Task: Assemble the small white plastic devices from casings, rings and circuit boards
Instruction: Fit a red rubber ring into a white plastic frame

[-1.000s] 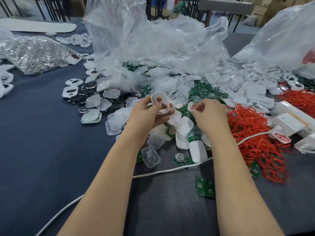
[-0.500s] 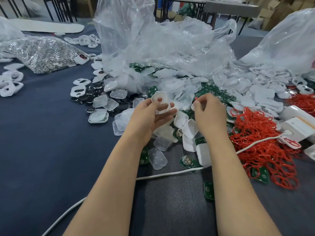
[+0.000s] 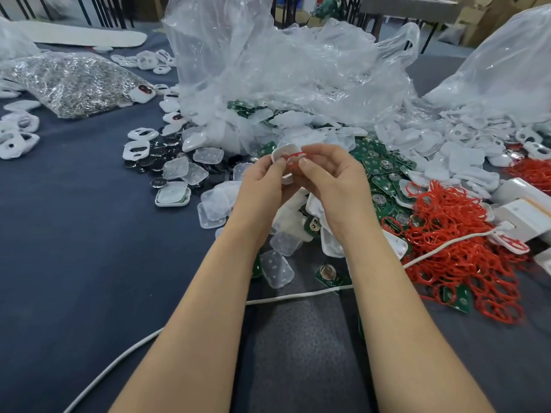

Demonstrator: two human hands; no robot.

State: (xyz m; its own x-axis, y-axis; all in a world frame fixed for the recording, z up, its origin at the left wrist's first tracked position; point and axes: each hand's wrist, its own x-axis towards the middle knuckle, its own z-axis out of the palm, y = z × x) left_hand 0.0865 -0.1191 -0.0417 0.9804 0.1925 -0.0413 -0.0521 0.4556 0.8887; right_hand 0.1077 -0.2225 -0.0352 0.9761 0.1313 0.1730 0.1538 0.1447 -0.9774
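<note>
My left hand (image 3: 262, 186) grips a small white casing (image 3: 284, 152) held up above the parts pile. My right hand (image 3: 334, 180) meets it from the right and pinches a thin red ring (image 3: 293, 158) against the casing's open face. Fingers hide most of the ring and the casing's lower half. Green circuit boards (image 3: 384, 174) lie in a heap just right of my hands. A big tangle of red rings (image 3: 459, 242) spreads at the right. Loose white casings (image 3: 447, 150) pile up behind it.
Crumpled clear plastic bags (image 3: 283, 73) rise behind the pile. Translucent lids (image 3: 208, 156) and dark coin cells (image 3: 155, 162) lie at the left. A bag of metal bits (image 3: 71, 81) sits far left. A white cable (image 3: 298, 296) crosses the dark cloth; white boxes (image 3: 524, 210) stand at the right.
My right hand came left from the pile with a red ring and now touches the casing. My left hand kept holding the casing and shifted slightly toward the right hand.
</note>
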